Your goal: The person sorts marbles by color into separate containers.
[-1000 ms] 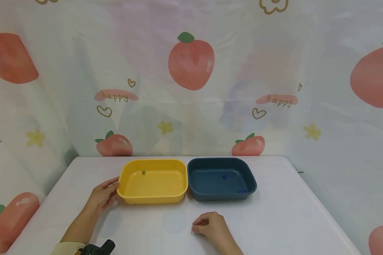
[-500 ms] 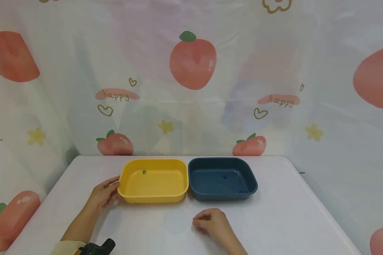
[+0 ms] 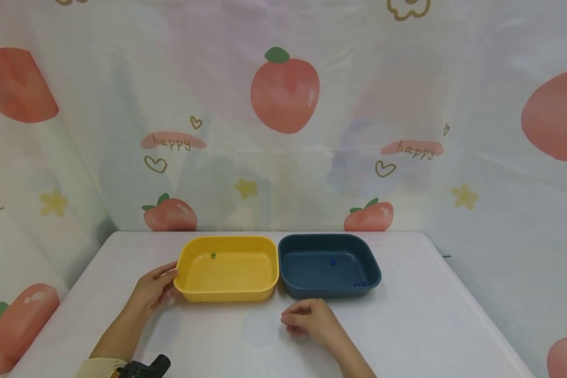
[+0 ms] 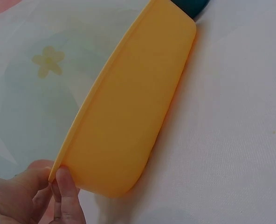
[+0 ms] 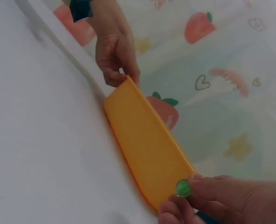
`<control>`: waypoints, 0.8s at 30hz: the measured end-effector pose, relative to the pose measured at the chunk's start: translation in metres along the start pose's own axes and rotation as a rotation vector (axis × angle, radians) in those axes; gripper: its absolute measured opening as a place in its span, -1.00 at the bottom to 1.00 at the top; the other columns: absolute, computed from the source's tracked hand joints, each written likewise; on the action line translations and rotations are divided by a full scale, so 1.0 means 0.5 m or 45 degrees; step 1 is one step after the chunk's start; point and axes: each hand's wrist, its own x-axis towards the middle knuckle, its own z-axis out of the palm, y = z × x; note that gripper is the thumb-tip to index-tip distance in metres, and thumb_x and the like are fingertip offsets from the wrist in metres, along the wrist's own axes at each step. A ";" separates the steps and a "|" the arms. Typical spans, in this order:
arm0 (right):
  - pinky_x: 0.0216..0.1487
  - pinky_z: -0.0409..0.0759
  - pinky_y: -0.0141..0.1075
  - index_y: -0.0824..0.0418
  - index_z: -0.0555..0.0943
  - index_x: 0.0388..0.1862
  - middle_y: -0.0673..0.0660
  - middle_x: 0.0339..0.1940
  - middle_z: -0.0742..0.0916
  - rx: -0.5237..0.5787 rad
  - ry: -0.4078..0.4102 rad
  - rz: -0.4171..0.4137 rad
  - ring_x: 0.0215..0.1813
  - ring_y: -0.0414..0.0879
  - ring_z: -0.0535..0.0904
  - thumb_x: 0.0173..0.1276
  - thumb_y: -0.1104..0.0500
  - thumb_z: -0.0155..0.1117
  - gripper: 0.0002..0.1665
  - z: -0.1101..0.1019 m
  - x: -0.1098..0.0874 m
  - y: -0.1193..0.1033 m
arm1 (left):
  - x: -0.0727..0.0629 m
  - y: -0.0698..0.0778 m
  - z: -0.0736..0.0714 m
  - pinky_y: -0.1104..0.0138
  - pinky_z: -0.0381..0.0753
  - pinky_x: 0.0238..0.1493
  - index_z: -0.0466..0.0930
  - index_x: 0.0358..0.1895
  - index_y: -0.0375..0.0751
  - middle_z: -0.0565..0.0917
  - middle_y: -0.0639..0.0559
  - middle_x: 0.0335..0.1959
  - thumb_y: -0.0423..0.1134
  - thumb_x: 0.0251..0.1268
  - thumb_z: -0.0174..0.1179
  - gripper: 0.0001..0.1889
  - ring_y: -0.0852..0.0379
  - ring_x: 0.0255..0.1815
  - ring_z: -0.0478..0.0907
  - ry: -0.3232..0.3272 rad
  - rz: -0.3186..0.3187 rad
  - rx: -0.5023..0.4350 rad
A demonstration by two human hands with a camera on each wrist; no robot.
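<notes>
My left hand (image 3: 152, 290) grips the left rim of a yellow plastic basin (image 3: 236, 273), thumb and fingertips on either side of the rim in the left wrist view. A single green marble (image 3: 213, 256) lies in this basin. Between the thumb and forefinger of my right hand (image 3: 315, 321), a clear green marble (image 5: 183, 188) is pinched; it shows plainly in the right wrist view. That hand is over the table, just in front of a dark blue basin (image 3: 304, 270). Inside the blue basin are blue marbles (image 3: 333, 262), one near the middle and two by the front right corner.
The basins stand side by side near the back of a white-covered table (image 3: 434, 320). A printed cloth (image 3: 283, 173) with fruit, hearts and flowers hangs behind. A black device (image 3: 146, 367) is strapped to the left wrist.
My right hand has moved forward from nearer the table's front, closer to the basins. The left hand keeps its hold on the yellow basin, and the basins stay put.
</notes>
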 end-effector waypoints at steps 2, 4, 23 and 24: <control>-0.27 0.75 -0.26 0.41 0.72 -0.18 0.14 -0.35 0.79 0.041 -0.017 0.001 -0.39 -0.17 0.68 0.24 0.21 0.44 -0.73 -0.001 0.003 -0.007 | -0.001 0.000 0.000 0.46 0.68 -0.16 0.25 0.47 -0.23 0.62 0.06 -0.06 -0.11 0.47 0.12 -0.41 0.28 -0.29 0.58 0.000 -0.001 0.001; -0.25 0.75 -0.25 0.43 0.71 -0.16 0.17 -0.32 0.79 0.072 -0.028 -0.003 -0.38 -0.16 0.69 0.25 0.21 0.43 -0.70 -0.002 0.005 -0.015 | -0.002 0.001 0.000 0.46 0.68 -0.16 0.25 0.47 -0.23 0.61 0.06 -0.05 -0.11 0.47 0.12 -0.41 0.28 -0.29 0.59 0.000 -0.003 0.002; -0.19 0.75 -0.24 0.51 0.64 -0.06 0.17 -0.29 0.78 0.164 -0.016 -0.061 -0.33 -0.12 0.73 0.33 0.23 0.34 -0.65 0.003 0.034 -0.070 | -0.005 0.005 -0.001 0.45 0.69 -0.16 0.23 0.48 -0.25 0.64 0.17 -0.19 -0.15 0.47 0.12 -0.41 0.30 -0.31 0.60 -0.022 0.011 -0.025; -0.19 0.75 -0.24 0.51 0.65 -0.06 0.17 -0.29 0.78 0.168 -0.016 -0.065 -0.33 -0.12 0.73 0.33 0.23 0.34 -0.65 0.003 0.035 -0.072 | -0.005 0.005 -0.001 0.45 0.69 -0.16 0.23 0.48 -0.26 0.64 0.17 -0.19 -0.15 0.47 0.12 -0.41 0.30 -0.31 0.60 -0.023 0.011 -0.026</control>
